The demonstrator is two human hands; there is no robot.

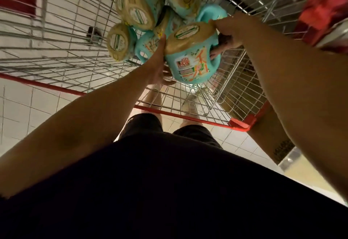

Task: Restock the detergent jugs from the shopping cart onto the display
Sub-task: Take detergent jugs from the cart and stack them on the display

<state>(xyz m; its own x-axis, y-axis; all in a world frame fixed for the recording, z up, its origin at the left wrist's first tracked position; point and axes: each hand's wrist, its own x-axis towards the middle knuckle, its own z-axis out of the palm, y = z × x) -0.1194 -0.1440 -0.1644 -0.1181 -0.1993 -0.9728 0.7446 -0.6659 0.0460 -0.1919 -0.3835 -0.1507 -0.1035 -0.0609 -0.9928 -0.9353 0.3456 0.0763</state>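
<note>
Black clothing fills the foreground as I lean over a silver wire shopping cart with a red rim point(188, 115). Both bare forearms reach into the basket's near end, where I hold one turquoise plastic detergent jug with a broad tan cap point(190, 58). It sits tilted, just above the cart's wire. Its long axis runs from the base, nearest my legs, to the cap, which points up and away from me. The printed label faces me and the moulded handle is on the right.

My right hand point(227, 31) is clamped on that handle, fingers curled through the loop. My left hand point(159, 65) lies spread against the jug's opposite side, fingers straight along it and thumb under the base.

Several more turquoise jugs with tan caps point(139, 9) crowd the basket just beyond, touching one another. Pale square floor tiles point(22, 103) show through the wire. A blurred red shape point(323, 9) sits at upper right; what it is I cannot tell.
</note>
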